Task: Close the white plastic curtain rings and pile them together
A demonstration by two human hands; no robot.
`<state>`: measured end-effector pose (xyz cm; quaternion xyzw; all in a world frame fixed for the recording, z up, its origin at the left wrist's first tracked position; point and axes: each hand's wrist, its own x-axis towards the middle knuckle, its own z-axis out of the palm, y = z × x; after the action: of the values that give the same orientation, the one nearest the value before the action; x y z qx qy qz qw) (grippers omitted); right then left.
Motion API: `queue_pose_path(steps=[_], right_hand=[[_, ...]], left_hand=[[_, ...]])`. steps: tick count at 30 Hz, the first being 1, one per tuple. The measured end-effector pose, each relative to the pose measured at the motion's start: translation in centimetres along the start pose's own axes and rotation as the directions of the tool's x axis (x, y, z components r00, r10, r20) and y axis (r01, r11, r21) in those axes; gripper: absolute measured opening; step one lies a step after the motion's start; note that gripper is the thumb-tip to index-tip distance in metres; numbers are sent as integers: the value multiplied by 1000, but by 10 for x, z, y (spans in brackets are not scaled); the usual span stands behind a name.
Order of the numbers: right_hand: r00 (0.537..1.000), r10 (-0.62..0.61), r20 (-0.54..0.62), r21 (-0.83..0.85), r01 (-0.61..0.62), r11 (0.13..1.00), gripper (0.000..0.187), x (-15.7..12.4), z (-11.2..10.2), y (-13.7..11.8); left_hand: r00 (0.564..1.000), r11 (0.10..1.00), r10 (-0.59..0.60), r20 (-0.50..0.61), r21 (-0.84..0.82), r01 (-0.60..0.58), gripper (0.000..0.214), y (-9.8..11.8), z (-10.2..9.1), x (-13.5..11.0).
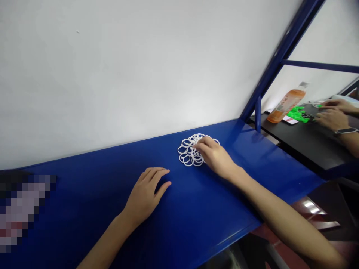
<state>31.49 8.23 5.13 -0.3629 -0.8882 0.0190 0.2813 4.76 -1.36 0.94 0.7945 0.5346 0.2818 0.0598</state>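
Note:
A loose pile of thin white plastic rings, some with a small tab, lies on the blue tabletop close to the wall. Over the pile's right part is my right hand, its fingers drawn together and the fingertips down among the rings. It pinches a white ring there, though the hand itself covers part of the grip. To the left of the pile, my left hand rests low over the blue surface. Thumb and fingers are apart, and nothing is between them.
A pixelated item lies at the far left. Beyond the blue frame post is a black table with an orange drink bottle, a phone and bright green pieces. Another person's hands work there.

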Motion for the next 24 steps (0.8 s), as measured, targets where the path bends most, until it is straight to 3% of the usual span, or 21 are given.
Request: queue_pose_path(steps=[4, 14, 20, 24], right_hand=[[987, 158, 12, -100, -156, 983, 26, 2, -13, 30], [956, 221, 193, -101, -205, 974, 18, 1, -13, 44], [972, 225, 74, -101, -217, 971, 17, 4, -5, 46], [984, 174, -46, -116, -178, 977, 37, 6, 8, 46]], left_hand=[[997, 998, -49, 56, 51, 46, 31, -7, 6, -2], [992, 996, -74, 101, 64, 68, 33, -13, 11, -5], [989, 996, -74, 128, 68, 66, 33, -14, 11, -5], [988, 995, -71, 140, 74, 61, 34, -15, 11, -5]])
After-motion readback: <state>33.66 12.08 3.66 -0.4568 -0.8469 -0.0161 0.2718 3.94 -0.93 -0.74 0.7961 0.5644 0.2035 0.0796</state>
